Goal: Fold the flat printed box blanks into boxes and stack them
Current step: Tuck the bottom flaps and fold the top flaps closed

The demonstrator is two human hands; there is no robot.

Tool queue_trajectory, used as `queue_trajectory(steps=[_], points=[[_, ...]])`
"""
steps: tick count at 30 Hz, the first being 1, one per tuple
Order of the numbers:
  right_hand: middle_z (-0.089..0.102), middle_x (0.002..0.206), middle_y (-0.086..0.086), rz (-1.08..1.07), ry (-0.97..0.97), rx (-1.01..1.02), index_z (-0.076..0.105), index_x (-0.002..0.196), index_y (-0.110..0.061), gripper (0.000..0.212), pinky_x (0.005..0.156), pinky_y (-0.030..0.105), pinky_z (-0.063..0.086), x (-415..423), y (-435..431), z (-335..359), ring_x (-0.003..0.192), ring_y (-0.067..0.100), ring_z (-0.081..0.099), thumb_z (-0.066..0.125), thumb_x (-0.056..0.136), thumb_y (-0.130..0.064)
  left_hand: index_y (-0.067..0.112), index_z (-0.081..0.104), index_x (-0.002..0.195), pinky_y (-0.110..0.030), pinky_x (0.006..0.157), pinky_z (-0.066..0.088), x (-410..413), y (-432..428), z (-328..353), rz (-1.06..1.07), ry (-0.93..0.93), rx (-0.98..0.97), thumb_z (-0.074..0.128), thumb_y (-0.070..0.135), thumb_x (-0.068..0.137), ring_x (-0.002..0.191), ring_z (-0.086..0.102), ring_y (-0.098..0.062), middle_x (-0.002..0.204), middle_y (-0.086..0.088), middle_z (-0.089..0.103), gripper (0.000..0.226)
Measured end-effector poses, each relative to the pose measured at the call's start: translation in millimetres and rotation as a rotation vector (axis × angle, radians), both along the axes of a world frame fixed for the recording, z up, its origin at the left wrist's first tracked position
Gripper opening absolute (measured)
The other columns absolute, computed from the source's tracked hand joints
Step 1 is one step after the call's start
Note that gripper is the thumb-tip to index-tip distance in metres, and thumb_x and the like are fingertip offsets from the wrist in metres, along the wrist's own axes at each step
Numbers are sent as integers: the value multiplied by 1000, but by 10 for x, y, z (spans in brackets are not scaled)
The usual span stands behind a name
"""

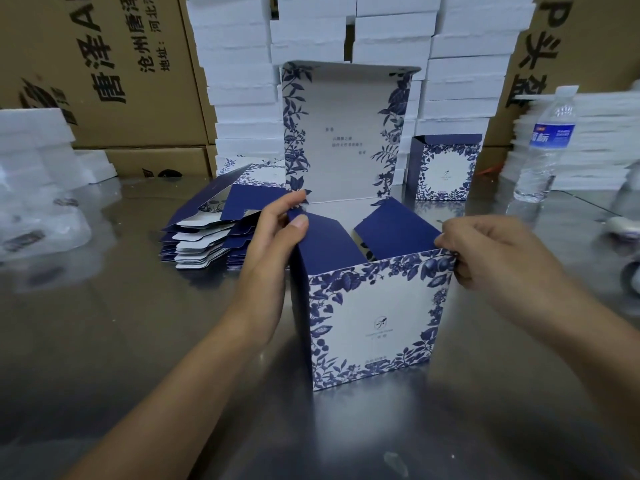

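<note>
Your left hand (273, 237) pinches the navy side flap (325, 245) of the blue-and-white floral cardboard box (374, 317); your right hand (498, 254) fingers pinch its front corner.

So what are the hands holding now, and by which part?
Both hold the box: the left hand pinches its left flap, and the right hand pinches its top right corner.

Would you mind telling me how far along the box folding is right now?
Done: one folded box stands at the back right. In hand: a second box stands open, lid up; the left hand pinches the left flap, which leans inward, and the right hand grips the right front corner. Left: closing it, plus the pile of flat blanks.
</note>
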State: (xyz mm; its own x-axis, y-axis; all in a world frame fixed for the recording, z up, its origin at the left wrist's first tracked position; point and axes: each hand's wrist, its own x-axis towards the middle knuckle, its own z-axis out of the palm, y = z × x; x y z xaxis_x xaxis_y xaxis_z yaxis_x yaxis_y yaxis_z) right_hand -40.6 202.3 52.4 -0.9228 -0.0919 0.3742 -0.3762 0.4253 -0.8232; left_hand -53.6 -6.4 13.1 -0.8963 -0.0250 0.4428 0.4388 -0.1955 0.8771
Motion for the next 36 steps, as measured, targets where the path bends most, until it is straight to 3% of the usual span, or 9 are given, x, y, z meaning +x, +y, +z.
queue_trajectory(steps=[3, 6, 8, 12, 17, 21, 28, 36], points=[[17, 52, -6, 4, 26, 4, 25, 52, -22, 28, 55, 36, 13, 26, 3, 7, 50, 13, 15, 45, 69, -33, 42, 65, 106, -29, 87, 48, -8, -3, 3, -23, 10, -3, 61, 44, 70, 99, 65, -10, 103, 15, 69, 36], [23, 45, -9, 25, -58, -92, 34, 44, -20, 31, 50, 29, 17, 55, 11, 26, 44, 12, 19, 51, 67, -32, 40, 66, 104, -31, 87, 48, -19, -4, 1, -25, -4, 1, 63, 38, 71, 94, 65, -11, 95, 13, 68, 33], [36, 43, -8, 50, -133, -166, 47, 42, -20, 31, 41, 20, 28, 52, 25, 18, 42, 10, 30, 59, 70, -26, 40, 66, 102, -32, 85, 48, -19, -2, 3, -34, -14, 9, 58, 32, 76, 91, 65, -11, 91, 13, 68, 28], [63, 50, 3, 89, -245, -301, 68, 45, -19, 36, 40, 12, 42, 50, 53, 18, 39, 11, 54, 60, 80, -17, 39, 66, 101, -24, 79, 54, 11, 27, 11, -99, -15, -9, 53, 31, 77, 89, 66, -8, 90, 17, 69, 28], [52, 40, -2, 170, -273, -301, 57, 35, -16, 55, 38, 11, 38, 80, 82, 77, 33, 7, 49, 51, 87, -2, 35, 66, 103, -21, 76, 54, 32, 51, 33, -131, -23, 19, 53, 28, 77, 90, 67, -9, 93, 13, 70, 29], [48, 45, 3, 194, -293, -350, 56, 40, -14, 48, 38, 9, 37, 97, 67, 104, 34, 7, 48, 52, 87, -2, 33, 64, 105, -22, 80, 54, 51, 57, 47, -144, -36, 27, 52, 28, 77, 94, 66, -10, 97, 14, 69, 30], [64, 54, 4, 89, -281, -412, 70, 49, -18, 38, 41, 12, 43, 139, 27, 82, 40, 12, 56, 58, 85, -16, 29, 62, 107, -26, 82, 52, 130, 99, 86, -199, -68, 5, 50, 28, 75, 93, 65, -9, 99, 16, 67, 34], [51, 50, 6, 14, -209, -321, 50, 42, -16, 45, 38, 11, 30, 159, 33, 106, 38, 13, 42, 53, 86, -7, 30, 64, 103, -24, 78, 50, 174, 120, 118, -210, -80, -10, 49, 28, 74, 91, 61, -13, 96, 13, 65, 32]])
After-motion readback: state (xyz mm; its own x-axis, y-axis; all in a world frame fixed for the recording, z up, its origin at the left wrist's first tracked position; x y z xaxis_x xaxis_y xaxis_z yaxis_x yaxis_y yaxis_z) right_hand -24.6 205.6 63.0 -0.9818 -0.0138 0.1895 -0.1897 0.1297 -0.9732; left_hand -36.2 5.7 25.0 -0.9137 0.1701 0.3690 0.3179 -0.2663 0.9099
